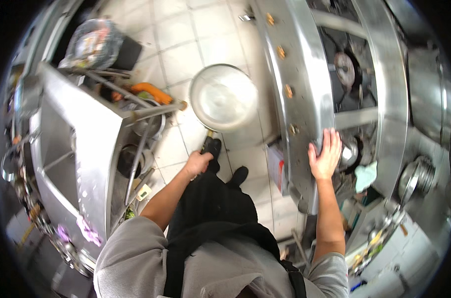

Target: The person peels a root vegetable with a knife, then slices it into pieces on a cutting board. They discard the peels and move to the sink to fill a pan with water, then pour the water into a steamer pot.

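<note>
My left hand [199,162] is closed around the handle of a wide metal frying pan [224,97], held out above the tiled floor. The pan's inside faces up, and I see nothing in it. On the other side, my right hand [325,154] lies palm down at the front edge of a stainless steel gas range [318,67], thumb apart from the fingers. Just beyond its fingers, a shiny round metal item [348,153] sits by a burner; its exact kind is unclear.
A steel worktable [95,126] stands at left, with pots [130,160] on its lower shelf. Behind it is a lined waste bin [95,44]. Brass-coloured knobs [288,90] stick out from the range front. A pale cloth [365,176] and stacked metal pans [417,178] are at right.
</note>
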`<state>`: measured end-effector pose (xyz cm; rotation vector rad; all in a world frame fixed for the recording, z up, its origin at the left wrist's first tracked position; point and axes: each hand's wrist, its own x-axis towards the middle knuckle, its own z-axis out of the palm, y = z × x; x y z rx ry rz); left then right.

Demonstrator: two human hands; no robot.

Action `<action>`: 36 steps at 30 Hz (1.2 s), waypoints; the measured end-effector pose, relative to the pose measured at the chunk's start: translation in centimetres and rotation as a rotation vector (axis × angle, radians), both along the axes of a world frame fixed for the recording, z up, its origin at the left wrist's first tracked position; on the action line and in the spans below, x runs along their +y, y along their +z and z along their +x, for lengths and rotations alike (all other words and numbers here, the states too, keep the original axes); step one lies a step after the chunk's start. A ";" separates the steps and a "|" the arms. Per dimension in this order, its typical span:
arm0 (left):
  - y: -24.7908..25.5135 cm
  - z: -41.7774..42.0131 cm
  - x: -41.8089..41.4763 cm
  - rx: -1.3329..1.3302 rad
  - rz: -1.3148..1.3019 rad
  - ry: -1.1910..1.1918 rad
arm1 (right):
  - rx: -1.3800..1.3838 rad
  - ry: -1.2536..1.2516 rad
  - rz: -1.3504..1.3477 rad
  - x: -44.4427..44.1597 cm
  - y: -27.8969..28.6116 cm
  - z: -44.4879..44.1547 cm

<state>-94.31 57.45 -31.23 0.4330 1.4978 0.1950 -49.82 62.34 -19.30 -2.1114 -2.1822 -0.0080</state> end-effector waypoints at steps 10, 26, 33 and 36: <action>25.6 -5.6 -2.9 -0.517 0.374 0.331 | -0.044 0.107 0.065 -0.6 1.7 -0.7; 31.1 -6.1 -11.5 -0.288 0.621 1.041 | 1.080 0.260 -0.547 7.7 6.6 -17.0; 28.8 -8.0 -6.0 0.132 0.822 0.197 | 1.236 0.570 -1.312 5.6 15.5 -40.7; 31.4 -12.0 -7.7 0.259 0.882 0.142 | 1.179 0.513 -1.390 6.6 17.1 -41.4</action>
